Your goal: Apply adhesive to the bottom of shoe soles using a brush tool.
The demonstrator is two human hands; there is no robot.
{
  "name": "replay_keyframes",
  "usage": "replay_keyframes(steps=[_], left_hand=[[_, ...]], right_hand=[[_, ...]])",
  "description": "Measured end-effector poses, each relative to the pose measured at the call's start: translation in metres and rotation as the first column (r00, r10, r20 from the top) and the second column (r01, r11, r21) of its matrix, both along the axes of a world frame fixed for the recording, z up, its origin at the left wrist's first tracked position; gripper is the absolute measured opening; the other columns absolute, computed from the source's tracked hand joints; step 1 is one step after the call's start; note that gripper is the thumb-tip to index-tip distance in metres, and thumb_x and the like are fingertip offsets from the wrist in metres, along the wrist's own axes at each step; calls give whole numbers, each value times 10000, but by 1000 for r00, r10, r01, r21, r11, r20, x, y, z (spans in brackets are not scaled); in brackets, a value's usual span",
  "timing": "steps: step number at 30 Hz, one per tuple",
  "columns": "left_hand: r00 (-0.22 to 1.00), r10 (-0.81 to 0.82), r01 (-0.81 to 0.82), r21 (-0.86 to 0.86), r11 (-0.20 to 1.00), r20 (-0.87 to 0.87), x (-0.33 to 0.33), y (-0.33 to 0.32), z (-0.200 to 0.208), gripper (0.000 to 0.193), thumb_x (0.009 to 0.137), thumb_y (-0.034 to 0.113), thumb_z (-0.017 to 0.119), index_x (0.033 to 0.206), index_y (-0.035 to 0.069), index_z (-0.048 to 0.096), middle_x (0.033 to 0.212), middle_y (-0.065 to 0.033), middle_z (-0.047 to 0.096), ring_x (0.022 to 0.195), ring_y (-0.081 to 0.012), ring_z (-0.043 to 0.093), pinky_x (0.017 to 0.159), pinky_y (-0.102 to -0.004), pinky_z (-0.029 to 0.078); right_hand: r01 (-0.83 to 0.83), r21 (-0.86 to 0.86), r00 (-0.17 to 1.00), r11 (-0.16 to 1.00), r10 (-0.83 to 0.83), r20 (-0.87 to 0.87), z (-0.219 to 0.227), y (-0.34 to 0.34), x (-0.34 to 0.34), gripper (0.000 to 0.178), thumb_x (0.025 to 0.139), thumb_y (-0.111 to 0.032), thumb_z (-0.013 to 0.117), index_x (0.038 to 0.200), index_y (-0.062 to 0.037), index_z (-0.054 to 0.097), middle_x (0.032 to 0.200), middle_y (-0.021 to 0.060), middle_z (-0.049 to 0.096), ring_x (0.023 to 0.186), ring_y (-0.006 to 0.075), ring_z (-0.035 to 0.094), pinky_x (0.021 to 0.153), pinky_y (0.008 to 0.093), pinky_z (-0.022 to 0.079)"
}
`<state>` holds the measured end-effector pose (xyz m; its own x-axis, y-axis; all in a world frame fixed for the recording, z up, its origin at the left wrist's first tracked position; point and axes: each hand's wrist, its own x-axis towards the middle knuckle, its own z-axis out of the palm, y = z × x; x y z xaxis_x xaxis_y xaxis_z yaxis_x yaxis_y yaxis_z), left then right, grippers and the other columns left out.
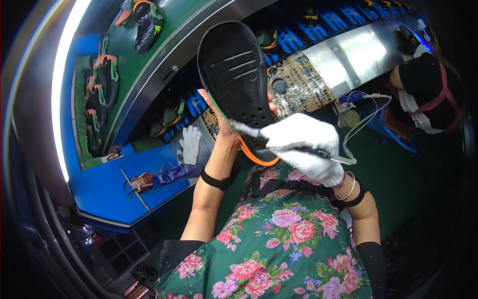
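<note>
A black shoe sole (239, 74) with rows of small holes and an orange rim at its near end is held up in front of me. My left hand (224, 125), bare, is closed around it from below; the thumb side shows at the left edge and fingertips at the right. A white knitted glove covers my right hand (303, 144), which is shut on a pen-like tool (253, 130) with a dark grip and a thin pale tube. The tool's tip meets the sole's left edge near the orange rim.
Black, orange and green shoes (148, 25) ride on a green belt at the left. On a blue table (107, 192) lie a white glove (190, 144) and a purple bottle (171, 174). Taped cardboard (298, 82) covers the metal ledge ahead. Another person (428, 89) is at the right.
</note>
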<state>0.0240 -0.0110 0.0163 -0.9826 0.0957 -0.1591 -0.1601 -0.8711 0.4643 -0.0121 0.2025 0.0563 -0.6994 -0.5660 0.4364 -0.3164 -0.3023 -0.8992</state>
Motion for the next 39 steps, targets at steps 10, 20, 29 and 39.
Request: replay_keyframes(steps=[10, 20, 29, 39], left_hand=[[1000, -15, 14, 91, 996, 12, -4, -6, 2, 1297, 698, 1055, 356, 1402, -22, 520, 1124, -215, 613, 969, -325, 658, 908, -485, 517], [999, -3, 7, 95, 995, -51, -7, -13, -3, 1275, 726, 1041, 347, 1387, -34, 529, 1168, -218, 627, 988, -318, 660, 923, -474, 509], [997, -24, 27, 48, 998, -71, -12, -15, -6, 1287, 718, 1047, 339, 1405, -27, 514, 1165, -221, 626, 999, -316, 647, 912, -478, 513], [1000, -15, 16, 77, 997, -16, -14, -15, -3, 1304, 695, 1054, 352, 1400, -32, 513, 1159, -208, 621, 990, -317, 639, 912, -490, 511]], right_hand=[[45, 20, 998, 999, -46, 44, 2, -6, 1, 142, 783, 37, 800, 911, -24, 788, 1019, 147, 790, 915, 267, 764, 804, 373, 601], [17, -12, 990, 1000, -15, 137, -2, -9, 1, 247, 783, 16, 788, 1022, -46, 806, 1043, 126, 789, 939, 286, 755, 833, 373, 591], [20, 8, 989, 1000, -21, 149, -10, -8, 3, 210, 775, 9, 809, 976, -49, 807, 1038, 124, 788, 917, 274, 754, 819, 372, 594], [26, 9, 980, 1000, -28, 198, -15, -6, 3, 228, 787, 30, 799, 1004, -40, 793, 1030, 129, 787, 915, 282, 758, 814, 361, 600]])
